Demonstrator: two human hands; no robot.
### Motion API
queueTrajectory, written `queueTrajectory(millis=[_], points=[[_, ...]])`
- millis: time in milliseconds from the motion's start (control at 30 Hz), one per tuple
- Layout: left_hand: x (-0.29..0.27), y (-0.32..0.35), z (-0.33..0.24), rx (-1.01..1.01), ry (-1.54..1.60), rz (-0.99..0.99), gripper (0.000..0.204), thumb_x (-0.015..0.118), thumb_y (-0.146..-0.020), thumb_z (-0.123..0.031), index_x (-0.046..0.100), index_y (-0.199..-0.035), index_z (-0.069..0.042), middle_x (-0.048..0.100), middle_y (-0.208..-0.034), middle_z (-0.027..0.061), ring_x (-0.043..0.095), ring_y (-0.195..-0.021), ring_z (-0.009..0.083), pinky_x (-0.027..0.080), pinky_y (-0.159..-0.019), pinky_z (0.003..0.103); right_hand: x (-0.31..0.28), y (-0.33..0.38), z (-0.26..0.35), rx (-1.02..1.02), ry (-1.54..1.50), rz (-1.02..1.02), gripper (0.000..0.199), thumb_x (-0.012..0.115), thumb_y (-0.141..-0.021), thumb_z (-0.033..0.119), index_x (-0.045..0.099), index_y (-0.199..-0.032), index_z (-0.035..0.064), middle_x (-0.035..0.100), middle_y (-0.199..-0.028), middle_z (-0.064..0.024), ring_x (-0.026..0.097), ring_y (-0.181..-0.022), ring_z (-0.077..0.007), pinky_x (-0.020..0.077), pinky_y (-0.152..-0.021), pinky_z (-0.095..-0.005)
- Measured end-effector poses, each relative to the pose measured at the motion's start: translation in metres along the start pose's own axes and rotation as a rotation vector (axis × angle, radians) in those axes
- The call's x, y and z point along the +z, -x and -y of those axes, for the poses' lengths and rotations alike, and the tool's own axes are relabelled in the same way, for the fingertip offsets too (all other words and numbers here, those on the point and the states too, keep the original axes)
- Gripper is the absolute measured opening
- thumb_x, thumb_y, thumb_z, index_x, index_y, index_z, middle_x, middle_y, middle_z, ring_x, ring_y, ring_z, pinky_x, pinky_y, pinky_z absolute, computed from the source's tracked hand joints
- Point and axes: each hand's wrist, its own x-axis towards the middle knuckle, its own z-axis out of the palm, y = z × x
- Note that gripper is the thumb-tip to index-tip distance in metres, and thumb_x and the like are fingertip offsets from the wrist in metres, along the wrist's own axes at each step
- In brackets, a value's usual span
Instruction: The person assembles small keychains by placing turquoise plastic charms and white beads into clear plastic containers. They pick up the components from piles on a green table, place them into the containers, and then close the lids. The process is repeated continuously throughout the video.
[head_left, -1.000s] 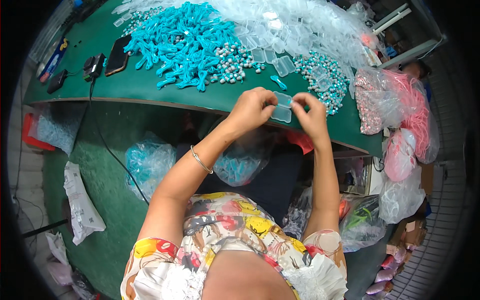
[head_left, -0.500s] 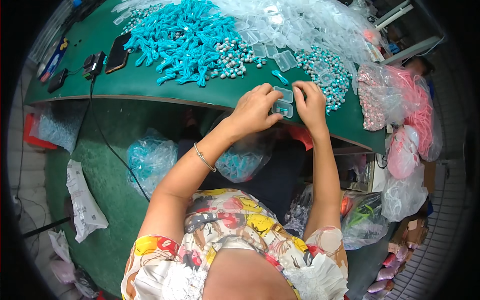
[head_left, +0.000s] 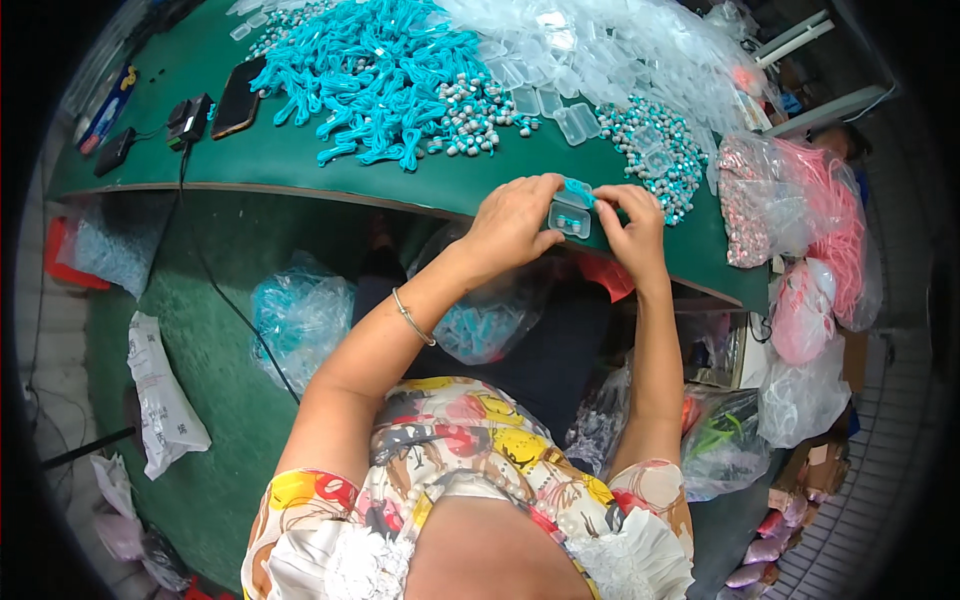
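At the near edge of the green table, I have both hands up on one small clear plastic case. Going from my left: a dark phone lies flat near the far left of the table, with a small black charger just beside it. Next comes a big heap of turquoise cords, and against its right side a scatter of grey and white beads. Then my left hand, fingers curled over the left side of the case and thumb underneath, closed firmly on it. The case sits between my two hands, just above the table's rim, and something turquoise shows inside it and at its top edge. My right hand pinches the case's right side, fingers together on it. Beyond my hands a few empty clear cases lie near a patch of mixed beads. Furthest right, bags of pink cords hang off the table's end
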Motion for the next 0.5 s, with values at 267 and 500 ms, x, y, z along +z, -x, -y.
queueTrajectory(millis=[267,500], points=[[-0.001,0.001,0.001,0.035,-0.127,0.083,0.050,0.081,-0.072,-0.017,0.059,-0.116,-0.009,0.057,-0.099,0.0121,0.059,-0.093,0.0330,0.049,-0.077,0.043,0.000,0.008,0.010,-0.164,0.159,0.112,0.014,0.071,-0.080,0.010,0.069,-0.094,0.0114,0.066,-0.090,-0.0022,0.061,-0.088,-0.0220,0.0373,-0.084,-0.0396],[-0.001,0.000,-0.001,0.065,-0.123,0.029,0.046,0.080,-0.072,-0.017,0.061,-0.112,-0.005,0.059,-0.097,0.0126,0.059,-0.092,0.0331,0.049,-0.078,0.043,0.018,-0.006,-0.016,0.065,0.117,0.102,0.017,0.065,-0.089,0.019,0.068,-0.102,0.0089,0.065,-0.097,-0.0063,0.060,-0.093,-0.0284,0.0418,-0.082,-0.0430]])
